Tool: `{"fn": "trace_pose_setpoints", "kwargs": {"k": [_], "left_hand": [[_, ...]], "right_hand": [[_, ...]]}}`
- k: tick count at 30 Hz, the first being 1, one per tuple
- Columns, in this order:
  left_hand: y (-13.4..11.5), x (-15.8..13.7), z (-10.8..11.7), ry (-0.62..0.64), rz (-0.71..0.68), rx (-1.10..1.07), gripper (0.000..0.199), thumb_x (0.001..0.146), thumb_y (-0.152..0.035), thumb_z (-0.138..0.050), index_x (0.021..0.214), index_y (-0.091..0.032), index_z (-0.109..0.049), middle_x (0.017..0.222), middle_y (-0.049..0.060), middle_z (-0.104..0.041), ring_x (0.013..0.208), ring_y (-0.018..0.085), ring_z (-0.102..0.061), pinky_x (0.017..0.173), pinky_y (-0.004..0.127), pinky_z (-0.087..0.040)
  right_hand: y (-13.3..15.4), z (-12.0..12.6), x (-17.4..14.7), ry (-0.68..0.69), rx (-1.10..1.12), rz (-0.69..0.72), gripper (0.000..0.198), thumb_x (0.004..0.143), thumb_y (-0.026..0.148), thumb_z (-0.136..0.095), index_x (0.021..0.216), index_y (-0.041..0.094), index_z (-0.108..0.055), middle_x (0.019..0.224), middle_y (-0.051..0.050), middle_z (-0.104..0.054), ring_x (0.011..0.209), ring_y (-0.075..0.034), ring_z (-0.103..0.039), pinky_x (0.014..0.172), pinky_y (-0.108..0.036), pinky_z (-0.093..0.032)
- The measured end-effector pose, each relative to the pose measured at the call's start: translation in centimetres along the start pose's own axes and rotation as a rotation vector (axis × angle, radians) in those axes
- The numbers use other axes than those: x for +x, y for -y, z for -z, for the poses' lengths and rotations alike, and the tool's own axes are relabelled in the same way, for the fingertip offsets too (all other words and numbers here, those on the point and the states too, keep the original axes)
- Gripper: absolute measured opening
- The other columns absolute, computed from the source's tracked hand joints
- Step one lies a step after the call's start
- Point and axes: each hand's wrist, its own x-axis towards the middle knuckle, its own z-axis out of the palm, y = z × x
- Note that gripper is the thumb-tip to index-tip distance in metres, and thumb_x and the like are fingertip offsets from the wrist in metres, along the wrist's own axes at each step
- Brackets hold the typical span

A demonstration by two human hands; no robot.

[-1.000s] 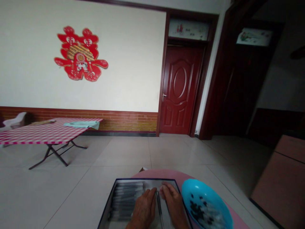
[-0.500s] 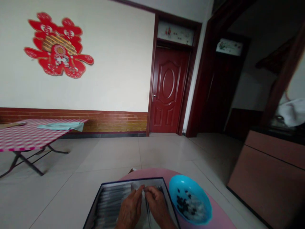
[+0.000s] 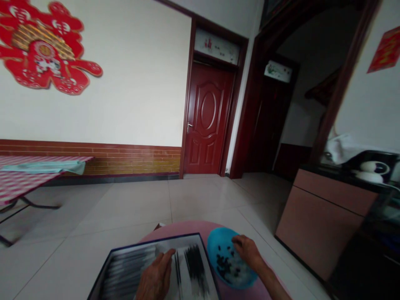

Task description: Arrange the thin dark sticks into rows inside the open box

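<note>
My left hand [image 3: 155, 273] is over the shallow white tray with a dark blue rim [image 3: 156, 239]. Its fingers are pressed together, tips at the upper end of some thin dark rods [image 3: 178, 268]; what they pinch, if anything, is too small to make out. A bundle of black thin sticks [image 3: 195, 262] lies to the right in the tray, and many grey, blurred strips [image 3: 128, 271] fill its left side. My right hand [image 3: 248, 251] is over the right part of a blue bowl [image 3: 213, 246], fingertips closed together. Small black pieces [image 3: 223, 266] and whitish translucent pieces [image 3: 239, 268] lie in the bowl.
Tray and bowl rest on a round pink table [image 3: 187, 227]. A folding table with a checked cover [image 3: 28, 179] stands at the left, a light blue cloth [image 3: 46, 166] on it. To the right is a brownish-pink cabinet [image 3: 321, 221]. A red door [image 3: 208, 121] is behind.
My hands have come apart: the right one has moved from over the tray to the bowl, while the left stays over the tray. The view has turned to the right.
</note>
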Motion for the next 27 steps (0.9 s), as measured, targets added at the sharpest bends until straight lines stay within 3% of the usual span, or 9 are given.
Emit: {"fn": "trace_pose_setpoints", "kwargs": {"k": [4, 10, 16, 27], "left_hand": [[0.0, 0.0, -0.1, -0.008, -0.009, -0.013, 0.031, 0.100, -0.031, -0.032, 0.117, -0.024, -0.056, 0.089, 0.005, -0.072, 0.073, 0.017, -0.072, 0.061, 0.023, -0.058], [0.1, -0.2, 0.1, -0.031, -0.044, 0.012, 0.029, 0.100, -0.030, -0.033, 0.117, -0.023, -0.055, 0.088, 0.006, -0.072, 0.072, 0.017, -0.072, 0.061, 0.023, -0.058], [0.3, -0.4, 0.0, -0.015, -0.051, 0.014, 0.029, 0.100, -0.029, -0.033, 0.119, -0.024, -0.054, 0.089, 0.006, -0.072, 0.073, 0.016, -0.072, 0.061, 0.021, -0.058], [0.1, -0.4, -0.3, -0.037, -0.022, 0.004, 0.031, 0.100, -0.028, -0.032, 0.120, -0.022, -0.054, 0.088, 0.007, -0.072, 0.072, 0.018, -0.072, 0.061, 0.024, -0.058]], "right_hand": [[-2.7, 0.6, 0.0, 0.073, -0.087, 0.038, 0.023, 0.064, 0.015, -0.052, 0.067, 0.022, -0.074, 0.073, -0.005, -0.074, 0.075, -0.024, -0.067, 0.077, -0.034, -0.047], [-3.6, -2.4, -0.2, 0.111, -0.151, 0.124, 0.025, 0.066, 0.012, -0.056, 0.084, 0.022, -0.072, 0.092, -0.005, -0.073, 0.092, -0.025, -0.065, 0.087, -0.034, -0.046], [-4.1, -4.1, -0.3, 0.106, -0.227, 0.111, 0.022, 0.065, 0.010, -0.058, 0.081, 0.021, -0.068, 0.088, -0.006, -0.071, 0.087, -0.025, -0.064, 0.082, -0.034, -0.046], [-5.0, -4.5, 0.4, 0.149, -0.311, 0.136, 0.020, 0.065, 0.010, -0.051, 0.075, 0.019, -0.067, 0.080, -0.010, -0.071, 0.077, -0.025, -0.064, 0.072, -0.032, -0.046]]}}
